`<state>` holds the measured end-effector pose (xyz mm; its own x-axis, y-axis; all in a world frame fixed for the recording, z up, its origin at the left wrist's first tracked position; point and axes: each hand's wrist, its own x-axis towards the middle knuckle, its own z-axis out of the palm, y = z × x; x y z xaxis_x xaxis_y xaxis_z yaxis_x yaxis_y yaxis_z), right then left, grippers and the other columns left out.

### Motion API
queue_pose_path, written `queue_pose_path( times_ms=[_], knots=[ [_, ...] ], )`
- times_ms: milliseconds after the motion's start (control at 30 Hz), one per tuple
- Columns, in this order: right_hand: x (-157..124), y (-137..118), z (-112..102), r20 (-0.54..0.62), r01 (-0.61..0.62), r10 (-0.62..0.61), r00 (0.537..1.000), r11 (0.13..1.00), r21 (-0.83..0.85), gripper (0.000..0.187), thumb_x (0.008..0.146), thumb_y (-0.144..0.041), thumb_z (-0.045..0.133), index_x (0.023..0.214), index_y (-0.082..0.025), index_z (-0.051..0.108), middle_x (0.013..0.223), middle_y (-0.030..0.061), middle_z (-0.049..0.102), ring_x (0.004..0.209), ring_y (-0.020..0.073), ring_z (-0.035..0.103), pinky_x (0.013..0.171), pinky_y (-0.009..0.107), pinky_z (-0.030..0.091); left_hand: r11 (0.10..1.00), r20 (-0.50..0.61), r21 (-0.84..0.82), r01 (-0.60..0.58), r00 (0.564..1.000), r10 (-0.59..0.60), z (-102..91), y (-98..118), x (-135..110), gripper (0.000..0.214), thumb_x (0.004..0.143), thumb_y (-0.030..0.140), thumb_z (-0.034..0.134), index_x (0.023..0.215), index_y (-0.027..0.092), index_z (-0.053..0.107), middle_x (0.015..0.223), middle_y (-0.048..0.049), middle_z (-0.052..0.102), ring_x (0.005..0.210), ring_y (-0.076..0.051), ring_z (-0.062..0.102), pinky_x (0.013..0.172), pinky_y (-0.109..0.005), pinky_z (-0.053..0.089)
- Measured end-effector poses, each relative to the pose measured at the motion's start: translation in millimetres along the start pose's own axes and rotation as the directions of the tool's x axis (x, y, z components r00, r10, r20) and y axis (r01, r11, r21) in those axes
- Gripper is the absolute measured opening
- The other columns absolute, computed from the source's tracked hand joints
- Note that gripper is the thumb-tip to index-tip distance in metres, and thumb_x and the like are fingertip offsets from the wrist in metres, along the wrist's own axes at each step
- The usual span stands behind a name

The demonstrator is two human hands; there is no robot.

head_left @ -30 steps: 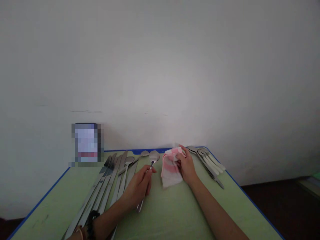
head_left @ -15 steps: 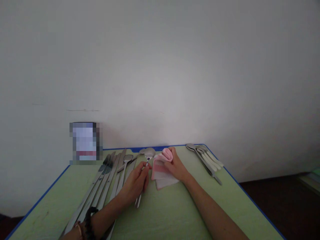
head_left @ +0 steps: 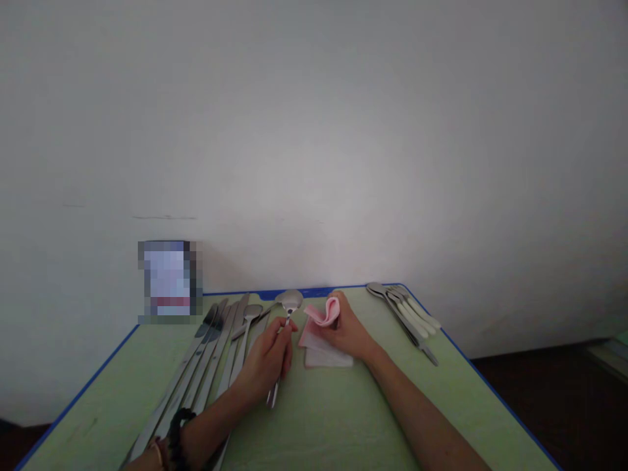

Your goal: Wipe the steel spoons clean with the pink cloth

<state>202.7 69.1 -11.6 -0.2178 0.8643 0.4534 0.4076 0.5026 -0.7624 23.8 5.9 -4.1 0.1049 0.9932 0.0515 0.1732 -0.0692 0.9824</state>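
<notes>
My left hand point(head_left: 271, 353) is closed around the handle of a metal spoon point(head_left: 290, 300), its bowl pointing away from me and the handle end showing below the palm. In my right hand point(head_left: 349, 331) a pink and white cloth point(head_left: 324, 350) is gripped, its upper part folded over and the lower part hanging over the table. A small gap separates cloth and spoon. Left of my left hand lie several long metal utensils, among them another spoon point(head_left: 252, 312) and dark-looking knives or spoons point(head_left: 210, 327).
At the right, metal spoons point(head_left: 377, 288) lie beside several white-handled forks point(head_left: 417, 317). A blurred upright screen-like object point(head_left: 167, 278) stands at the table's back left. The green table point(head_left: 314, 425) has a blue edge and meets a plain wall point(head_left: 314, 144).
My right hand has drawn the cloth slightly away from the spoon, and the cloth's folded top has opened into a loop. The left hand keeps hold of the spoon, nearly still.
</notes>
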Motion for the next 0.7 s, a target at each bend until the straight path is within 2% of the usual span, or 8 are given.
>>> queue_pose_path(
  times_ms=[100,200,267,333,400,533,633,700],
  knots=[
    [1.3,0.3,-3.4,-0.002,-0.013,0.013,1.0,1.0,0.002,0.02,0.065,-0.026,0.062,0.071,-0.02,0.044,0.065,-0.0042,0.044,0.058,0.0114,0.039,0.054,0.023,0.032,1.0,-0.018,-0.023,-0.005,1.0,0.005,0.0,0.6,-0.2,0.027,0.087,0.043,0.035,0.092,0.019,0.045,0.038,0.0111,0.039,0.034,-0.009,0.035,0.037,-0.017,0.028],
    [3.1,3.4,-6.3,-0.2,-0.035,0.015,0.98,0.995,-0.096,0.019,0.067,-0.024,0.058,0.062,-0.021,0.04,0.062,-0.0035,0.044,0.059,0.0126,0.04,0.056,0.024,0.031,0.999,-0.026,-0.049,0.015,1.0,-0.016,0.0,1.5,0.2,0.027,0.087,0.044,0.034,0.093,0.019,0.045,0.038,0.0111,0.04,0.033,-0.01,0.034,0.035,-0.018,0.028],
    [3.4,5.2,-6.4,-0.261,-0.04,-0.008,0.965,0.984,-0.176,0.018,0.068,-0.022,0.055,0.06,-0.021,0.039,0.063,-0.0019,0.046,0.063,0.0143,0.042,0.058,0.026,0.032,0.998,-0.023,-0.062,0.027,0.999,-0.028,0.0,2.1,0.4,0.027,0.087,0.043,0.034,0.094,0.019,0.045,0.039,0.0112,0.04,0.032,-0.01,0.033,0.034,-0.018,0.026],
    [3.1,6.1,-5.4,-0.192,-0.02,-0.029,0.981,0.969,-0.247,0.016,0.067,-0.02,0.055,0.061,-0.021,0.04,0.065,-0.0004,0.048,0.066,0.0158,0.043,0.061,0.027,0.032,0.998,-0.023,-0.061,0.022,0.999,-0.023,-0.2,2.6,0.4,0.028,0.087,0.044,0.035,0.094,0.019,0.045,0.039,0.0111,0.04,0.032,-0.009,0.034,0.034,-0.017,0.026],
    [3.0,5.9,-4.6,-0.044,0.028,-0.043,0.998,0.958,-0.287,0.015,0.063,-0.016,0.057,0.063,-0.021,0.043,0.067,0.0003,0.049,0.068,0.0166,0.044,0.063,0.028,0.034,0.999,-0.026,-0.054,0.011,1.0,-0.012,-0.5,2.8,0.3,0.028,0.087,0.044,0.035,0.093,0.019,0.046,0.039,0.0109,0.04,0.032,-0.009,0.034,0.035,-0.017,0.026],
    [4.1,4.8,-8.1,0.179,0.134,-0.11,0.978,0.983,-0.129,0.019,0.061,-0.018,0.061,0.066,-0.021,0.043,0.075,0.0012,0.053,0.074,0.0169,0.047,0.068,0.028,0.037,0.999,-0.02,-0.048,0.011,1.0,-0.012,-1.0,2.0,0.2,0.028,0.087,0.045,0.035,0.09,0.019,0.045,0.039,0.0109,0.04,0.032,-0.009,0.035,0.034,-0.017,0.027],
    [4.8,6.3,-12.4,0.206,0.116,-0.117,0.972,0.993,0.015,0.023,0.061,-0.02,0.063,0.066,-0.021,0.04,0.079,0.0011,0.053,0.074,0.0159,0.049,0.067,0.027,0.038,0.998,-0.024,-0.054,0.027,0.999,-0.028,-1.0,0.6,0.3,0.027,0.087,0.045,0.035,0.088,0.02,0.045,0.039,0.0112,0.04,0.032,-0.009,0.034,0.033,-0.017,0.026],
    [5.0,8.7,-13.6,0.117,0.081,-0.079,0.99,0.997,-0.007,0.02,0.062,-0.018,0.06,0.065,-0.021,0.04,0.074,0.0001,0.052,0.069,0.0151,0.048,0.063,0.026,0.037,0.998,-0.028,-0.065,0.022,0.999,-0.024,-0.7,0.0,0.5,0.027,0.087,0.046,0.035,0.087,0.02,0.044,0.04,0.0113,0.04,0.032,-0.009,0.034,0.034,-0.017,0.026]
  ],
)
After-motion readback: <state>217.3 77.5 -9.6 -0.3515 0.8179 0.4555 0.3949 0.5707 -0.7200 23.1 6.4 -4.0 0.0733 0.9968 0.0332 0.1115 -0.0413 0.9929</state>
